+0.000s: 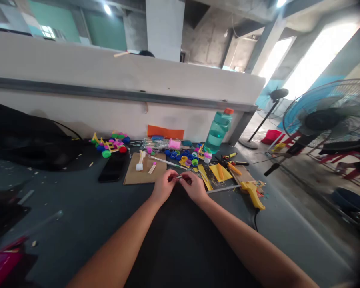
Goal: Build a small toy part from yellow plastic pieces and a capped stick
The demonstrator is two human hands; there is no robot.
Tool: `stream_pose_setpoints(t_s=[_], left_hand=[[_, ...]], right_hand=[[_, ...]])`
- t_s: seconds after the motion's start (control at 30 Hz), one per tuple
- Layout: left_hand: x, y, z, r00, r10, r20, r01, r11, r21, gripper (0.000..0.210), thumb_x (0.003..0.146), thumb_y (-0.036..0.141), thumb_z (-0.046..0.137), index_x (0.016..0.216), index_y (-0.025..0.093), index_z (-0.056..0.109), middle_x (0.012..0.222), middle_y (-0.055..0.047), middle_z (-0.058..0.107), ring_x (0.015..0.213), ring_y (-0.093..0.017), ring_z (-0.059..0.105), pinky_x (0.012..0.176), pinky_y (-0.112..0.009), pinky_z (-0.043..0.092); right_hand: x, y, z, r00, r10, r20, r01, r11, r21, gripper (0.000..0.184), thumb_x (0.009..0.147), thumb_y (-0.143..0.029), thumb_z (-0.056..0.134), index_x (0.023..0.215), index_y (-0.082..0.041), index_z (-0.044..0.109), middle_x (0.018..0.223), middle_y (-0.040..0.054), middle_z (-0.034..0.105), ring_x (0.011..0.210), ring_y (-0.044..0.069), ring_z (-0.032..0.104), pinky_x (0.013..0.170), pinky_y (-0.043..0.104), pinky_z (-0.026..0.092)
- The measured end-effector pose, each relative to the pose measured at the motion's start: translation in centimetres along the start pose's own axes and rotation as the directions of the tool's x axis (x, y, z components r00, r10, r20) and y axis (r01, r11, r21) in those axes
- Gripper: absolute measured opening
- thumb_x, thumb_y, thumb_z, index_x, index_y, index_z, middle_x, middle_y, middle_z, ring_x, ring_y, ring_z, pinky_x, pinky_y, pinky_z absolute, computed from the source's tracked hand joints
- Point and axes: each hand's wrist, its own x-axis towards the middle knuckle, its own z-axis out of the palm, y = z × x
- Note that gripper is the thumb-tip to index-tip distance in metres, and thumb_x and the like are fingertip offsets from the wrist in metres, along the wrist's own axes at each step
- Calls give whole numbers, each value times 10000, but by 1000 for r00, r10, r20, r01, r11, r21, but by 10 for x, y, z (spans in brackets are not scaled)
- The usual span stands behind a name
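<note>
My left hand (165, 184) and my right hand (193, 185) meet over the dark table, fingertips close together. Between them is a small thin stick-like piece (177, 177), pinched at both ends; its exact kind is too small to make out. Just behind my left hand lies a cardboard sheet (132, 175) bearing a white cap with a stick (140, 164) and a short flat wooden stick (152, 168). Coloured bottle caps (184, 158) are heaped beyond my hands. Yellow strips (206, 180) lie beside my right hand.
A yellow glue gun (253, 195) with a black cord, pliers (232, 162) and a metal ruler (223, 189) lie to the right. A teal water bottle (218, 132) stands behind. At left are a phone (111, 168), small colourful cap models (111, 144) and a black bag (27, 136).
</note>
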Motion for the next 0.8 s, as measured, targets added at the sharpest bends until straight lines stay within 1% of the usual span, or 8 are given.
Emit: stream_pose_setpoints(t_s=[0.13,0.23,0.4,0.5,0.57,0.63,0.7,0.8], left_hand=[[-2,2,2,999,-15,38,18,998,-63,100,802,268,619,863,192,595,734,17,605,667,-132,577,646,-244,467],[-5,3,4,998,-53,46,58,992,-114,104,826,286,587,860,188,588,695,27,579,600,-120,559,593,-235,458],[0,10,-9,984,-49,-169,58,997,51,255,904,372,482,753,189,577,664,-2,595,624,-150,567,625,-268,452],[12,12,-36,902,91,-422,51,948,315,142,869,330,552,873,193,589,874,-68,645,871,-219,589,818,-347,452],[19,6,-58,837,129,-532,171,861,478,343,768,308,677,1064,179,560,1094,-141,612,1049,-296,537,926,-440,399],[24,-6,-77,810,63,-582,326,778,537,475,738,319,703,1149,153,530,1128,-175,591,1072,-331,525,915,-473,392],[25,-23,-89,839,11,-544,372,719,588,476,760,328,677,1176,148,534,1079,-169,614,1012,-320,555,869,-443,413],[23,-43,-95,904,45,-425,295,655,696,263,809,306,616,1041,184,633,924,-124,655,902,-282,583,821,-393,429]], right_hand=[[1,6,3,995,97,-15,-94,985,145,162,816,-337,574,796,-202,660,752,19,669,694,180,601,669,290,456],[1,9,3,984,154,-92,-134,973,189,194,817,-375,570,777,-197,637,713,19,645,677,186,587,650,296,444],[-3,9,3,965,185,-185,-142,964,225,227,848,-411,523,820,-197,593,696,18,605,632,182,557,593,294,436],[-5,6,3,971,136,-194,-98,976,195,224,858,-412,517,826,-201,586,731,32,619,645,186,557,603,300,443],[-5,5,3,977,102,-185,-69,982,177,221,865,-412,511,826,-208,584,746,38,625,657,191,562,610,303,448],[-5,4,4,981,89,-173,-58,982,177,217,870,-414,502,833,-215,578,751,38,626,660,193,567,608,303,451],[-5,5,4,981,103,-162,-70,978,198,209,865,-416,503,837,-221,570,747,33,625,647,189,567,589,296,451],[-6,5,5,979,145,-143,-109,966,236,202,848,-418,523,837,-223,573,725,21,616,605,176,551,552,282,446]])
